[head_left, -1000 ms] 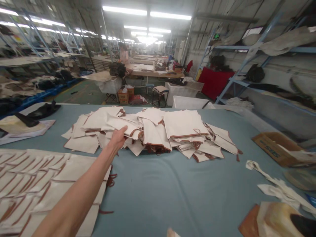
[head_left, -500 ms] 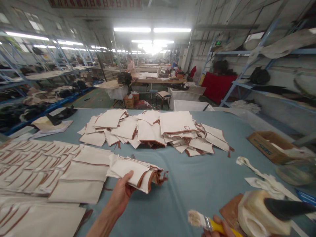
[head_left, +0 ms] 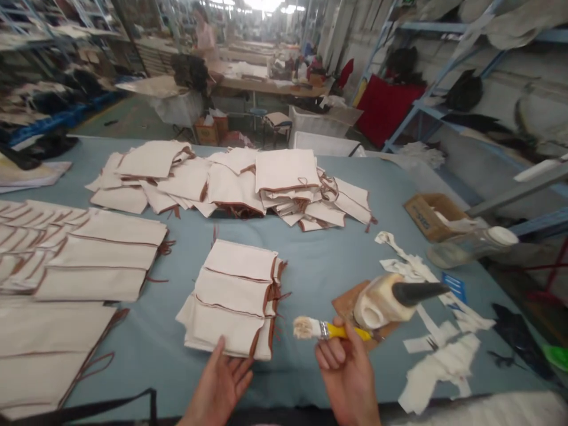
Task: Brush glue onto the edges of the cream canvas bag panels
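Observation:
My left hand [head_left: 224, 376] is open, palm up with its fingers apart, at the near edge of a small stack of cream fabric pieces with brown trim [head_left: 233, 296]. The stack lies on the blue-green table [head_left: 310, 260]. In my right hand [head_left: 346, 361] is a brush [head_left: 331, 330] with a yellow handle, its pale bristles pointing left. Just beyond that hand, a cream bottle with a black nozzle [head_left: 381, 302] lies tilted on a brown piece.
More trimmed pieces lie overlapped in rows at the left [head_left: 102, 254] and in a loose heap [head_left: 235, 183] at the far side. On the right are a cardboard box [head_left: 432, 216], a clear jar [head_left: 470, 245] and white scraps [head_left: 437, 373]. A person stands in the background.
The fabric stack my left hand held up now lies on the table, and that hand has opened. My right hand with the brush has come fully into view. The view has tilted down.

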### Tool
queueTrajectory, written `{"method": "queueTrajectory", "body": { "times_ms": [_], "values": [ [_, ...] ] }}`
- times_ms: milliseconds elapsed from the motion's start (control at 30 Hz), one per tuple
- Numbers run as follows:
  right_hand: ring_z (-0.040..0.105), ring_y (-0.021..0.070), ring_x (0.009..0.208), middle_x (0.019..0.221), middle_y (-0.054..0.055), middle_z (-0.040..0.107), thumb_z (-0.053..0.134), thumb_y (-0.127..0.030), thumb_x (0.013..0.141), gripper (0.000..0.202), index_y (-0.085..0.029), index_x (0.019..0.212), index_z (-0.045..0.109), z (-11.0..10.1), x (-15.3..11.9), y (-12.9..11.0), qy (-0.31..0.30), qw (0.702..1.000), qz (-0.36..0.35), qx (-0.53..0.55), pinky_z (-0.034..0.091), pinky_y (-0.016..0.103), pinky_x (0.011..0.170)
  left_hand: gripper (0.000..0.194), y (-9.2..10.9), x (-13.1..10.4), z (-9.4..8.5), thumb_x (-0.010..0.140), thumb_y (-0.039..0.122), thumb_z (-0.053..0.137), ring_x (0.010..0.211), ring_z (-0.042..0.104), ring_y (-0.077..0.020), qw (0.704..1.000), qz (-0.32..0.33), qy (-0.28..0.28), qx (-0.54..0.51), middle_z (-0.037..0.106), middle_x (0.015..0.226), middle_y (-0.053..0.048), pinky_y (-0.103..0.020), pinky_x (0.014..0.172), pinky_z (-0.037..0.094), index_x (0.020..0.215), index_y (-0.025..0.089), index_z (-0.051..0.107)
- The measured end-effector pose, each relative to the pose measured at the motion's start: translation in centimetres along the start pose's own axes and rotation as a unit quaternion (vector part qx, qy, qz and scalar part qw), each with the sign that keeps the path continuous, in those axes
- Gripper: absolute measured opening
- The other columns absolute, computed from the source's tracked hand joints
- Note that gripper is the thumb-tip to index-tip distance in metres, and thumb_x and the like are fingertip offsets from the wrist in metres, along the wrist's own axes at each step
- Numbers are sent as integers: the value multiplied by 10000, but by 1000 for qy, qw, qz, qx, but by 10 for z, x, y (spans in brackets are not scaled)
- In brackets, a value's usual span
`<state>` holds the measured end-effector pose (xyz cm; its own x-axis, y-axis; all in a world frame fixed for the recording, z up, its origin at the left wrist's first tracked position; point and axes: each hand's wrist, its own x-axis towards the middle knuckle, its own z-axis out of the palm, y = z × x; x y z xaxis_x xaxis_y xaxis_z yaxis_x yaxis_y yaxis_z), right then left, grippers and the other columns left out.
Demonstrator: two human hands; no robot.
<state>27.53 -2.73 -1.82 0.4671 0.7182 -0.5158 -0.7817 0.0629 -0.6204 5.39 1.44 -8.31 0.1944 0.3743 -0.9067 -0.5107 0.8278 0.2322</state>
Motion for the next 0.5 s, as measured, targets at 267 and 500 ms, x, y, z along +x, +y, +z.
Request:
{"method": "queueTrajectory", "body": {
  "times_ms": [267, 500],
  "values": [
    [201, 58, 427, 473, -154, 293, 907, -583, 653, 481, -230, 834, 634, -7, 8, -11, 52, 998, 33, 0, 250, 195, 448, 377, -31, 33, 30, 915, 505, 650, 860, 764, -287, 890, 232, -105, 378, 803, 1028, -164, -359, 711, 603, 1069, 171, 731],
    [216, 77, 439, 499, -144, 288, 852, -576, 726, 433, -241, 851, 609, -30, 3, -15, 53, 999, 8, 11, 262, 199, 445, 339, 14, 92, 61, 800, 38, 568, 1288, 598, -347, 618, 408, -172, 650, 740, 1214, -156, -554, 1180, 378, 1046, 205, 732]
  ]
}}
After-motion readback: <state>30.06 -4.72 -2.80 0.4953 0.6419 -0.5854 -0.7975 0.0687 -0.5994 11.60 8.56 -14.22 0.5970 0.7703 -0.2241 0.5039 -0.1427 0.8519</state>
